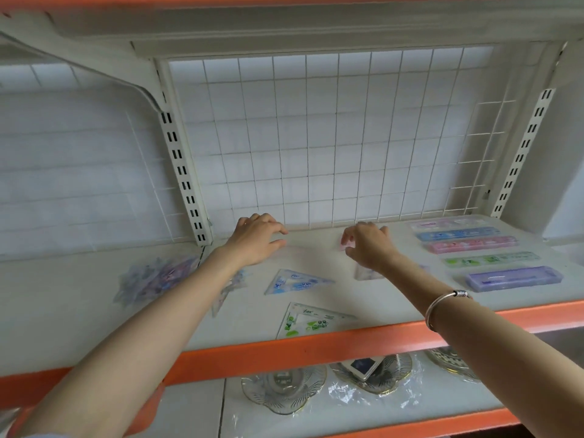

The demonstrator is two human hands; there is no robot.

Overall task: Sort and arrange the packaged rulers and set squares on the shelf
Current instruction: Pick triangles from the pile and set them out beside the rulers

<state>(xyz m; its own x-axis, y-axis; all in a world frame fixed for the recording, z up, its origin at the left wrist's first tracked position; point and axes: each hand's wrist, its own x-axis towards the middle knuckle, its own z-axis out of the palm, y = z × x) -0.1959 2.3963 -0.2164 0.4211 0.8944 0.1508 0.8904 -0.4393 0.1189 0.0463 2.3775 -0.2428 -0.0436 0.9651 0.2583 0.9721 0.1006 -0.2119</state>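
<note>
White shelf [395, 298], back edge: left hand [257, 240] loosely spread, right hand [369, 246] pinched on pink set square [343, 247].

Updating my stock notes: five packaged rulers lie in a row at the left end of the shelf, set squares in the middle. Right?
No. The head view shows the five packaged rulers in a row at the right end of the shelf, not the left; set squares lie in the middle.
</note>
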